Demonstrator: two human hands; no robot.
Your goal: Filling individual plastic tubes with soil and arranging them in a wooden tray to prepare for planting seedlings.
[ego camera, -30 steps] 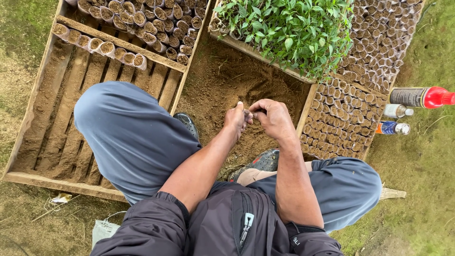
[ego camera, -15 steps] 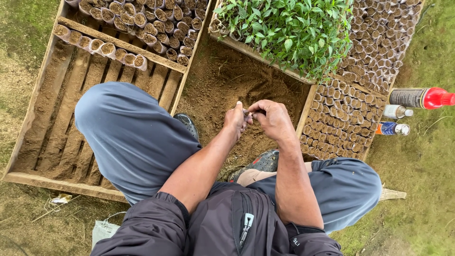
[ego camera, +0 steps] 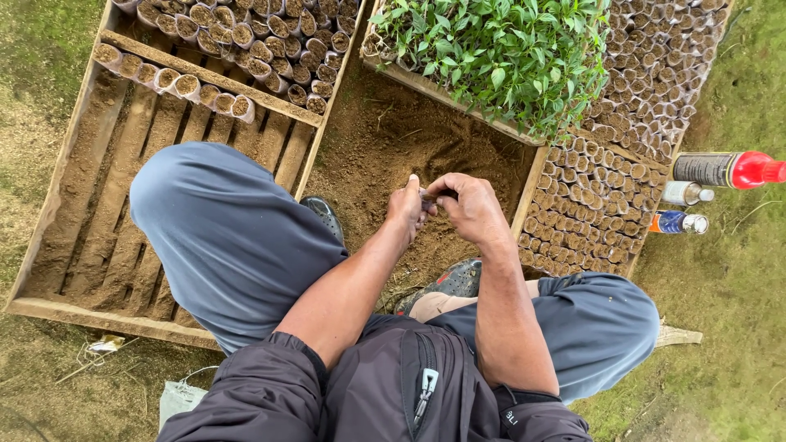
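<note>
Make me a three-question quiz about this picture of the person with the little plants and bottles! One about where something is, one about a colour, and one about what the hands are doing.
1. Where do the green seedlings stand?
A. In a crate beyond the hands
B. On the person's lap
C. On the grass by the bottles

2. What colour is the cap of the biggest bottle?
A. Green
B. Red
C. White

3. What are the left hand and right hand doing?
A. Resting flat on the knees
B. Each holding a bottle
C. Meeting together around a small thing over the soil

Answers:
1 A: the leafy plants fill a wooden crate at the top, past the hands.
2 B: the large dark bottle lying on the grass ends in a red cap.
3 C: the fingertips of both hands pinch together above the bare soil; the small thing is too hidden to name.
</note>
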